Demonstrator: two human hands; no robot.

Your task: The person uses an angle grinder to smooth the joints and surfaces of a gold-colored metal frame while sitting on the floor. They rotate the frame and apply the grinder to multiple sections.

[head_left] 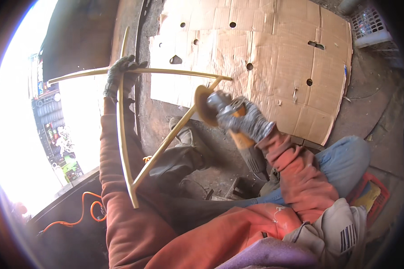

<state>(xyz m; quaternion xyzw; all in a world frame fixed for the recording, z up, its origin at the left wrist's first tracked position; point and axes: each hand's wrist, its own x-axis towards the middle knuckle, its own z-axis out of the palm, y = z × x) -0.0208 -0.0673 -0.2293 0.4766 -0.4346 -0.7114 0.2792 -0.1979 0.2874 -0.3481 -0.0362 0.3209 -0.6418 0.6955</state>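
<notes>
A triangular frame of thin, yellowish bars (165, 140) is held up in front of me, its bar ends running past the joints. My left hand (120, 77), in a dark glove, is closed around the upper left joint where two bars cross. In a grey knit glove, my right hand (249, 120) grips an angle grinder (243, 142) with an orange and grey body. Its round brownish disc (204, 106) overlaps the slanted bar near the upper right joint; whether they touch, I cannot tell. Blur softens the grinder head and the right fingers.
Flattened cardboard (278, 58) with holes covers the floor ahead. A white plastic crate (370, 27) stands at the far right, and a red crate (379, 193) beside my bent leg. An orange cord (81, 210) lies at the lower left. A shoe (184, 134) shows below the frame.
</notes>
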